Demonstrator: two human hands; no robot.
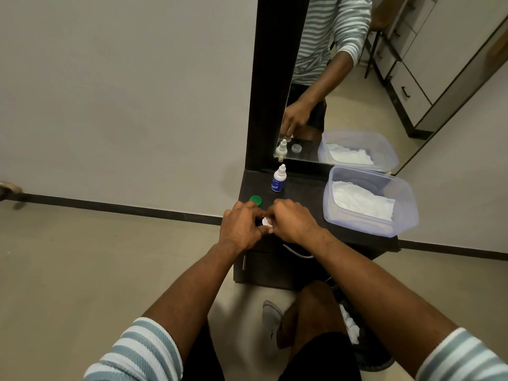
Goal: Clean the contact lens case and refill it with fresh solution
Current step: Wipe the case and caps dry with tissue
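Both hands meet over the front left of a small dark table [308, 193]. My left hand [240, 228] and my right hand [292, 222] curl their fingers round a small white lens case [266, 221], which shows only as a white round patch between the fingertips. A green cap [256, 200] lies on the table just behind my left hand. Further back stands a small solution bottle [278, 179], white with a blue label and a pointed white tip, upright near the mirror.
A clear plastic tub [404, 213] holding white tissue sits on the table's right side. A tall mirror [343, 78] with a dark frame rises behind the table. A drawer handle [298, 251] shows below the table front. Beige floor lies to the left.
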